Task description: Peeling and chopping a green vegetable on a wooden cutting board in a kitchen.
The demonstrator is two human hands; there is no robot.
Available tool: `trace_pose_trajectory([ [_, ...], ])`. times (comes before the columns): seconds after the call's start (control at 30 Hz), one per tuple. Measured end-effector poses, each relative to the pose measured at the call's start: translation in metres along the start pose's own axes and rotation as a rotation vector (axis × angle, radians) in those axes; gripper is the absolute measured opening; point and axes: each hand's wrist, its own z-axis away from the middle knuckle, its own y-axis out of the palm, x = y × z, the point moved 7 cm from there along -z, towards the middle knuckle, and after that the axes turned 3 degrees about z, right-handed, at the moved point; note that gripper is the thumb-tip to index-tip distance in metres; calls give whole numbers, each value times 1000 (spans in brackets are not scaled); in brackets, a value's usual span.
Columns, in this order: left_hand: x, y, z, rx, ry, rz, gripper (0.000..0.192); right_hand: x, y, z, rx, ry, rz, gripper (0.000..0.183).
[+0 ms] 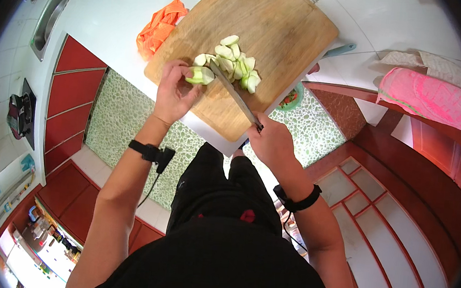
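Note:
On a wooden cutting board (262,19) lies a pile of pale green vegetable slices (234,58), perhaps a peeled gourd or zucchini. My left hand (175,92) grips the uncut piece of the vegetable (200,76) near the board's left edge, its cut face turned to the right. A kitchen knife (234,95) is in my right hand (272,141), held by the handle. The blade slants up and left between the held piece and the pile, its tip close to the slices. Most of the handle is hidden by my fingers.
A crumpled orange cloth (160,27) touches the board's left side on the white counter (114,14). Past the board's right edge a blue-green handle (339,50) sticks out. Below it a green bin (294,100) holds scraps. A pink towel (431,100) hangs at right; a sink (54,17) is at left.

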Motion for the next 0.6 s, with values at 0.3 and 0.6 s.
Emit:
trace_pose_trajectory([
  [0.3,33,9,7,-121,-471,-53,35,22,-4,11,-61,-48,16,33],
  [0.6,26,7,6,-96,-463,-112,39,30,8,-10,-1,-42,167,34],
])
